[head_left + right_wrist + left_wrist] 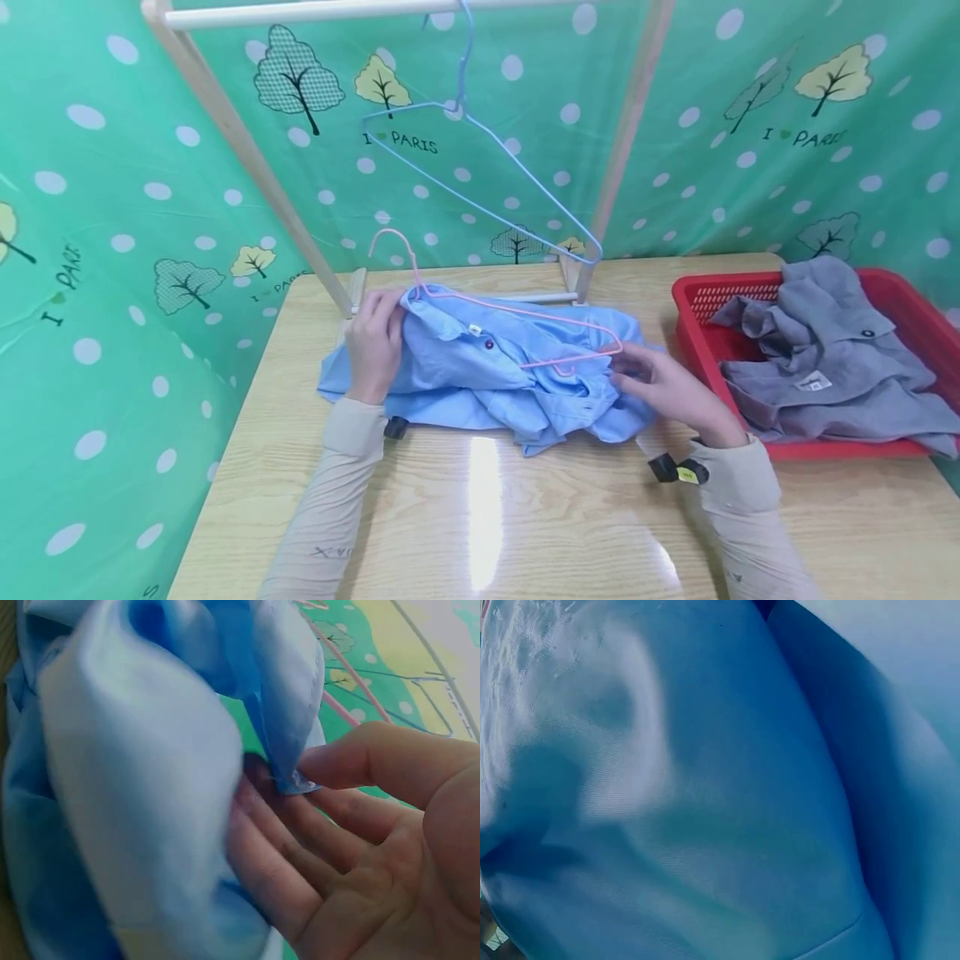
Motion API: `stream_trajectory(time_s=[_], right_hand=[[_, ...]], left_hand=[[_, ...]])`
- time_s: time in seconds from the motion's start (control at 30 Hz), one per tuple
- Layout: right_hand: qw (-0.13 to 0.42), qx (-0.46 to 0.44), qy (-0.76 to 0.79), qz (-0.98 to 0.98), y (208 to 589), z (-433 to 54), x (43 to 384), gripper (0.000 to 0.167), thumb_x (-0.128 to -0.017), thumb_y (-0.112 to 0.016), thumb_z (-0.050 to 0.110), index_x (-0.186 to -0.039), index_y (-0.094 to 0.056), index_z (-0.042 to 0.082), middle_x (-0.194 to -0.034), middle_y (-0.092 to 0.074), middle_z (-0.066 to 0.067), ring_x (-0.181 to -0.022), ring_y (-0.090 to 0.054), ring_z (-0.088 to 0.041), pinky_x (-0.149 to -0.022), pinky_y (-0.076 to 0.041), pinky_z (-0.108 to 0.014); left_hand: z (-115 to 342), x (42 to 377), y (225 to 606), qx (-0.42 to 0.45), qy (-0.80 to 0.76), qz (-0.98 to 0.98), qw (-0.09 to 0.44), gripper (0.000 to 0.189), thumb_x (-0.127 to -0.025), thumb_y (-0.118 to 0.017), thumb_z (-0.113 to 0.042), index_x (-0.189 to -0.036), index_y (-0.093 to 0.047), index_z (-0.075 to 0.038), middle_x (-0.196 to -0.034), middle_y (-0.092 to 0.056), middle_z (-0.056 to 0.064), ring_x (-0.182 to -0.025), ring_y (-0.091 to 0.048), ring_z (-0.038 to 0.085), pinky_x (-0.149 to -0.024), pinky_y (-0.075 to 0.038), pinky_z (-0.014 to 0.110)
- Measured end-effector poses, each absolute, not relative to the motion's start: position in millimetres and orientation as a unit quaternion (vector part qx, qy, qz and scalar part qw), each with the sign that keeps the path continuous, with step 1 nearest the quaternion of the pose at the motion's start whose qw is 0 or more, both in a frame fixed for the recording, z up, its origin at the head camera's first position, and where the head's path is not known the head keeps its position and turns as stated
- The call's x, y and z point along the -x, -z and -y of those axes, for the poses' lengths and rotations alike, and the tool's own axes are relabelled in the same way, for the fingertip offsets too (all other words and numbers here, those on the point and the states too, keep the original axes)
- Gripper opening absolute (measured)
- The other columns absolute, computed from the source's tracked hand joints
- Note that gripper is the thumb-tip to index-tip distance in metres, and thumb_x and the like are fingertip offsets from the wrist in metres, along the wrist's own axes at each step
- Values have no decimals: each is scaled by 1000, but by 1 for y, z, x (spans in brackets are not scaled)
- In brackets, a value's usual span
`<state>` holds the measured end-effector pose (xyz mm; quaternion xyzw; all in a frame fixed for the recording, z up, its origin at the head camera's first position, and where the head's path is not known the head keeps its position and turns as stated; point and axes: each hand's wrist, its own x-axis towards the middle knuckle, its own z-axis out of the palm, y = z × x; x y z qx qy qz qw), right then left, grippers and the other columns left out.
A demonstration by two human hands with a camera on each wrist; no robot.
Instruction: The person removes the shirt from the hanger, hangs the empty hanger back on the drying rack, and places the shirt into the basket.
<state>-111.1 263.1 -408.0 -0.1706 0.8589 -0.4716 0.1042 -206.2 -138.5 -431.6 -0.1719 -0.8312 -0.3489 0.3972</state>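
Observation:
A light blue shirt (465, 350) with a dark button lies bunched on the table. At its collar, a pink hanger (517, 307) has its hook standing up and one shoulder resting over the cloth. My left hand (377, 342) grips the shirt by the left side of the collar, close to the hanger's neck. Blue cloth fills the left wrist view, hiding that hand's fingers. My right hand (667, 387) is at the hanger's right end, pinching an edge of the shirt (292, 697) between thumb and fingers, as the right wrist view shows.
A blue hanger (517, 171) hangs from the white bar (315, 12) of a wooden rack behind the shirt. To the right stands a red basket (693, 333) with a grey garment (840, 358) spilling over its rim. A green patterned curtain (90, 333) surrounds the wooden table (420, 517).

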Motion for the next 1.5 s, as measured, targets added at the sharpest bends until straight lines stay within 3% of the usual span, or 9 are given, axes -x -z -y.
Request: stream_trajectory(time_s=[0.33, 0.53, 0.67, 0.97, 1.23, 1.5], right_hand=[[77, 193, 496, -843, 389, -263, 114, 47, -102, -53, 6, -148, -42, 7, -146, -50, -17, -133, -49, -35, -101, -39, -6], [55, 203, 482, -850, 383, -257, 115, 44, -104, -39, 2, -147, -46, 10, -142, -55, -16, -132, -50, -27, -104, -35, -5], [34, 205, 490, -846, 380, -253, 117, 40, -105, -39, 2, -143, -50, 5, -135, -60, -19, -124, -57, -23, -101, -44, -11], [63, 223, 515, -825, 379, -237, 127, 35, -104, -49, 9, -138, -53, 2, -125, -62, -21, -113, -62, -27, -91, -58, -30], [116, 244, 560, -783, 382, -225, 136, 33, -105, -46, 8, -132, -53, -9, -112, -64, -27, -97, -69, -39, -77, -62, -44], [134, 243, 584, -763, 384, -224, 137, 31, -104, -47, 5, -131, -54, -9, -107, -68, -23, -93, -71, -35, -75, -62, -45]], left_hand=[[141, 204, 431, 184, 351, 828, 395, 14, -97, -62, -10, -107, -71, -5, -95, -67, 14, -86, -67, 32, -77, -57, 47], [142, 203, 432, 190, 354, 831, 385, 15, -97, -62, -10, -108, -71, -5, -96, -67, 14, -89, -66, 32, -80, -57, 46], [142, 201, 431, 194, 347, 835, 380, 15, -97, -62, -10, -108, -71, -6, -97, -67, 13, -90, -67, 31, -80, -56, 47], [140, 197, 429, 204, 342, 836, 377, 15, -96, -63, -9, -109, -71, -6, -96, -68, 13, -88, -67, 31, -78, -57, 45], [137, 194, 428, 208, 344, 832, 383, 14, -97, -63, -9, -107, -71, -6, -96, -67, 12, -88, -67, 31, -76, -57, 46], [136, 192, 427, 210, 351, 828, 383, 13, -97, -63, -10, -107, -71, -7, -96, -67, 11, -88, -67, 30, -76, -57, 45]])
